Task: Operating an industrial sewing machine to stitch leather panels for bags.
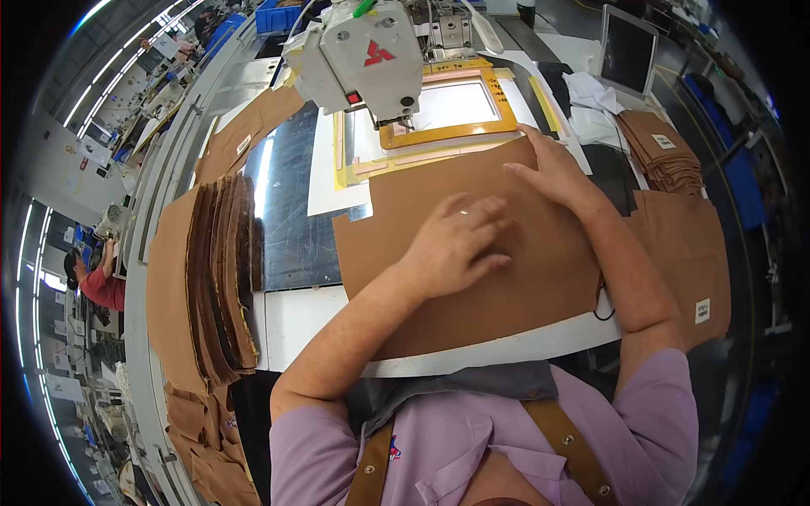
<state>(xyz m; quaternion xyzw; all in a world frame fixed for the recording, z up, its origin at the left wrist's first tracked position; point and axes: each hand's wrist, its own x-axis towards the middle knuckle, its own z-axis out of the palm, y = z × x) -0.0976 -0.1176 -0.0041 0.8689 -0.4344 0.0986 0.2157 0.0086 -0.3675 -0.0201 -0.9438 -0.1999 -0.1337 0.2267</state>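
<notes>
A large brown leather-like panel (506, 278) lies flat across the white front of the work table, its far edge reaching the sewing machine's frame. My left hand (460, 244) rests over the middle of the panel, fingers loosely spread and nothing held. At the panel's far right edge my right hand (553, 169) lies with thumb and fingers apart, the fingertips by the corner of the yellow clamp frame (506, 114). The white sewing machine head (363, 63) stands over that frame, its needle area just left of the frame's near side.
Stacked brown panels (181, 287) stand at the left. More brown pieces (240, 135) lie behind them. On the right are folded brown pieces (662, 148), a labelled brown panel (688, 261), white cloth (595, 110) and a screen (627, 51). Another person (105, 282) works far left.
</notes>
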